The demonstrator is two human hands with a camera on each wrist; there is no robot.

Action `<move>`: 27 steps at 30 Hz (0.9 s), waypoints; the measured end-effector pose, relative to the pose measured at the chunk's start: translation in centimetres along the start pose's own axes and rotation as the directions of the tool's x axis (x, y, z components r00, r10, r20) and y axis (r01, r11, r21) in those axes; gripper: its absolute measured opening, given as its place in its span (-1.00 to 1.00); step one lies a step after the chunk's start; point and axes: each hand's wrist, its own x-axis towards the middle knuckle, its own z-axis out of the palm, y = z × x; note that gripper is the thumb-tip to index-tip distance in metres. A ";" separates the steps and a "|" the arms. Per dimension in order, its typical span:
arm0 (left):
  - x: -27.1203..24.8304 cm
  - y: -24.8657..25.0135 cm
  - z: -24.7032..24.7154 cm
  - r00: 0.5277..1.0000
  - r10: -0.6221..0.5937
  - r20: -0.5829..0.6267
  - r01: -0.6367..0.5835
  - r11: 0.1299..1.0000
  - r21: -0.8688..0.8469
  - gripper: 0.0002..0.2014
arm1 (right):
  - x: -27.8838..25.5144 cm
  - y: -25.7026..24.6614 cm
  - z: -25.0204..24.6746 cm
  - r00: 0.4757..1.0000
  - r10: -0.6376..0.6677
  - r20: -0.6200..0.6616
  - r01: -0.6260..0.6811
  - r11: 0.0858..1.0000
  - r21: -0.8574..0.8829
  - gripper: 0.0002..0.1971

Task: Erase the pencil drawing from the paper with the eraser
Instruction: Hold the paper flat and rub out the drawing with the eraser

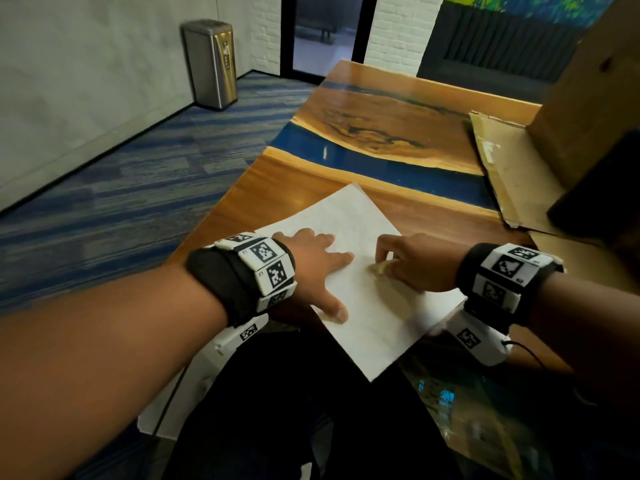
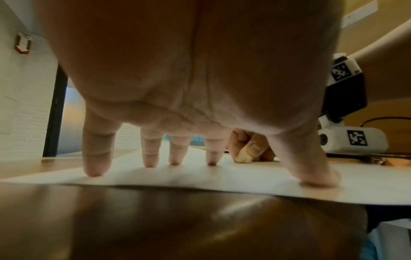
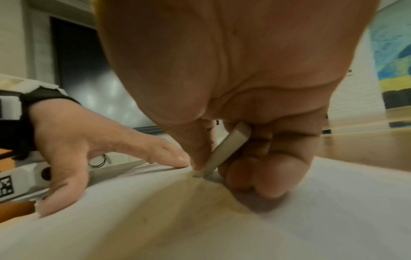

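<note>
- Firmly now — left hand (image 1: 311, 261) lies flat, fingers spread, pinning the paper (image 1: 367, 306).
- Right hand (image 1: 412, 261) pinches the eraser (image 3: 227, 149); rub with short, light strokes — avoid creasing.

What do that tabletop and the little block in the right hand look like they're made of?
The tabletop looks like glossy varnished wood with a blue strip, perhaps resin, judging by the grain and reflections. The block, an eraser, looks like matte beige rubber or vinyl with dull, smooth faces. The right hand pinches it against the white paper.
</note>
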 end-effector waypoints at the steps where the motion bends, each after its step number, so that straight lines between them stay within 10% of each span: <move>1: -0.1 -0.3 -0.3 1.000 0.014 0.000 -0.014 1.000 0.012 0.09 | 0.0 0.2 -0.1 1.000 0.011 -0.006 -0.011 1.000 -0.003 -0.83; 13: 0.4 -0.6 -0.1 0.996 0.068 -0.052 -0.073 0.991 -0.113 0.02 | -0.2 -2.8 1.2 0.957 -0.268 0.108 0.265 0.963 0.036 -0.93; 18: 0.9 -0.8 -0.4 0.998 0.069 -0.013 -0.070 0.995 -0.076 0.09 | 1.5 -1.5 0.2 0.996 -0.037 -0.079 0.036 0.999 -0.018 -0.88; 22: 1.4 -1.0 -0.5 0.997 0.081 0.006 -0.080 0.993 -0.090 0.15 | 0.7 -3.1 1.0 0.962 -0.263 0.077 0.263 0.965 0.012 -0.89; 27: 1.8 -1.1 -0.8 0.996 0.085 0.030 -0.084 0.996 -0.027 0.15 | 2.0 -1.5 0.1 0.989 -0.105 -0.099 0.098 0.992 -0.075 -0.86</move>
